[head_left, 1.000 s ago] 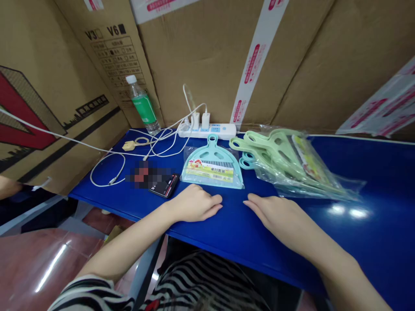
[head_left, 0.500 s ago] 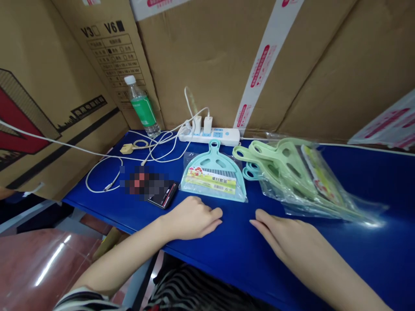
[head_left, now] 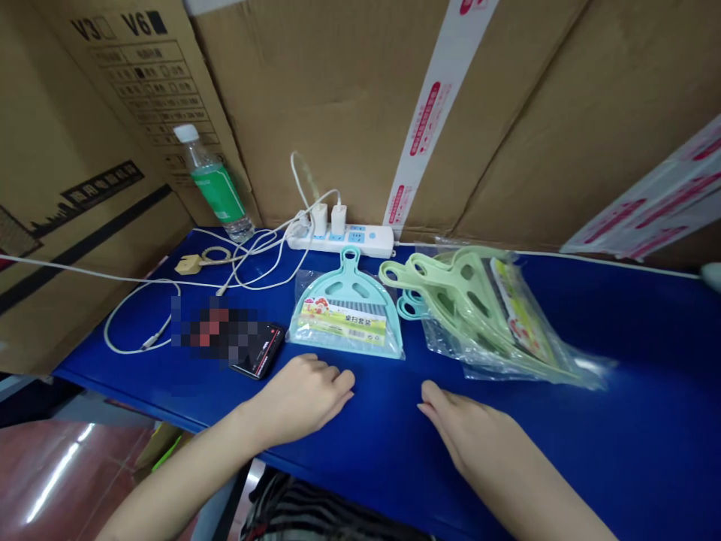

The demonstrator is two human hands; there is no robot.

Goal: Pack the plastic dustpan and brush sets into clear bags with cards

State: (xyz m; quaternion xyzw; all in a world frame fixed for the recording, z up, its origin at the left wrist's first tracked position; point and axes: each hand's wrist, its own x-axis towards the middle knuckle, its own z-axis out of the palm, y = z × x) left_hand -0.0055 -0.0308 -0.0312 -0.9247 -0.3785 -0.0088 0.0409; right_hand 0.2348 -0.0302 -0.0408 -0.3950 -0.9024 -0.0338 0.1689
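My left hand point(head_left: 307, 398) rests on the blue table with its fingers curled into a loose fist, and nothing shows in it. Just ahead of it lies a light-blue dustpan and brush set point(head_left: 346, 308) in a clear bag with a printed label. To its left is a phone point(head_left: 260, 353), partly blurred out. My right hand point(head_left: 459, 421) is also closed on the table, thumb against the curled fingers, holding nothing that I can see. Beyond it, several green dustpans point(head_left: 473, 293) in clear bags lie overlapped, with light-blue handles point(head_left: 413, 305) poking out beside them.
A white power strip point(head_left: 369, 239) with plugged-in chargers sits along the back. Tangled white cables point(head_left: 264, 255) spread left from it. A water bottle point(head_left: 217, 188) leans against the cardboard point(head_left: 338, 90) behind the blue table point(head_left: 383, 436).
The view has turned to the right, so the table's things appear further left. Both hands stay closed on the table, and the dustpan sets lie as before.
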